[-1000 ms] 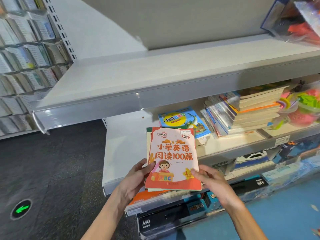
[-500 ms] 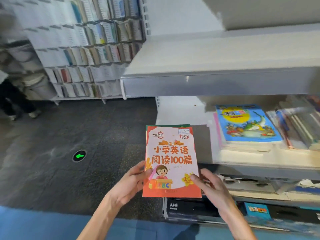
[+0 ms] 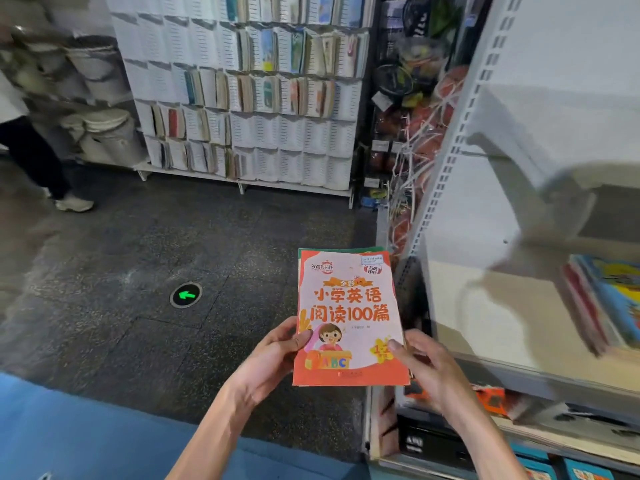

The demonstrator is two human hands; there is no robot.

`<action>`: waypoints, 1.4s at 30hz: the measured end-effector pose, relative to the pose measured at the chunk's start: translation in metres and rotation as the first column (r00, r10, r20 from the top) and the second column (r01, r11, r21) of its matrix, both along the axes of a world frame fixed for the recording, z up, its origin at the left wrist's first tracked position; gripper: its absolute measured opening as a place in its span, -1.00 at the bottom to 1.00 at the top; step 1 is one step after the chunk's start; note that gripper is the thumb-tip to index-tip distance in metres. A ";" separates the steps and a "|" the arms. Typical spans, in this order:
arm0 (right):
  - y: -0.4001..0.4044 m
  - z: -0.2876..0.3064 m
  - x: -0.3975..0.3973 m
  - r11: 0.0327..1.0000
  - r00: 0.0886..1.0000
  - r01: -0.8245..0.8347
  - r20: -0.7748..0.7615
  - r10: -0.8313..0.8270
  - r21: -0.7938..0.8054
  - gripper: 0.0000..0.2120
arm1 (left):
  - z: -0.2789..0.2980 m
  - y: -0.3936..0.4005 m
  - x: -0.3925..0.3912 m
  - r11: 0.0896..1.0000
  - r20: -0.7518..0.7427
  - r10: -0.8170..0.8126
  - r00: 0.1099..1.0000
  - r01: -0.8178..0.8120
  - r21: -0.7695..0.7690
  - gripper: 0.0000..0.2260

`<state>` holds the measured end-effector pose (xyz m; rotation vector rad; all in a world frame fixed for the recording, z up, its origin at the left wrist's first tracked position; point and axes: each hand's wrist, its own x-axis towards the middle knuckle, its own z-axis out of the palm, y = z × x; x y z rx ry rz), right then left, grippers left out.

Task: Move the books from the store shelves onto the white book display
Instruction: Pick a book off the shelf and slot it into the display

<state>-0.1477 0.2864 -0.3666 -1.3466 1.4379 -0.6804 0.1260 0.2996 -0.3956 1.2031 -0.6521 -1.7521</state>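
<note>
I hold a thin stack of books (image 3: 348,317) in front of me; the top one has an orange and pink cover with a cartoon child. My left hand (image 3: 273,362) grips its lower left edge, thumb on the cover. My right hand (image 3: 427,370) grips the lower right corner. The white book display (image 3: 263,133) stands across the dark floor at the back, its pockets partly filled with books. The store shelves (image 3: 491,306) are at my right, with a blurred pile of colourful books (image 3: 609,299) lying on one.
A person's legs and white shoe (image 3: 74,204) are at the far left. White buckets (image 3: 107,133) are stacked beside the display. A green arrow marker (image 3: 186,295) glows in the floor. Netted balls (image 3: 420,140) hang beside the shelf upright. Blue flooring (image 3: 86,434) lies near me.
The view has swung left, away from the store shelves and toward the white book display. Both hands keep the same hold on the stack of books.
</note>
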 end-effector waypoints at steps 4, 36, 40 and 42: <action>-0.014 0.012 0.058 1.000 1.000 0.020 -0.005 -0.020 0.024 -0.59 | 0.002 -0.016 0.053 1.000 -0.004 0.009 1.000 -0.009 -0.008 -0.66; -0.588 -0.012 0.309 0.993 0.994 -0.081 -0.083 0.074 -0.089 -0.69 | 0.000 -0.569 0.309 0.997 -0.062 0.079 0.995 -0.078 0.013 -0.65; -0.674 -0.028 0.338 0.991 0.991 -0.029 -0.136 0.012 -0.129 -0.68 | -0.016 -0.663 0.338 0.999 -0.083 0.053 0.995 -0.053 0.011 -0.64; -0.717 -0.030 0.351 0.993 0.989 -0.001 -0.148 -0.017 -0.119 -0.66 | -0.019 -0.710 0.350 0.999 -0.099 0.042 0.994 -0.040 0.021 -0.64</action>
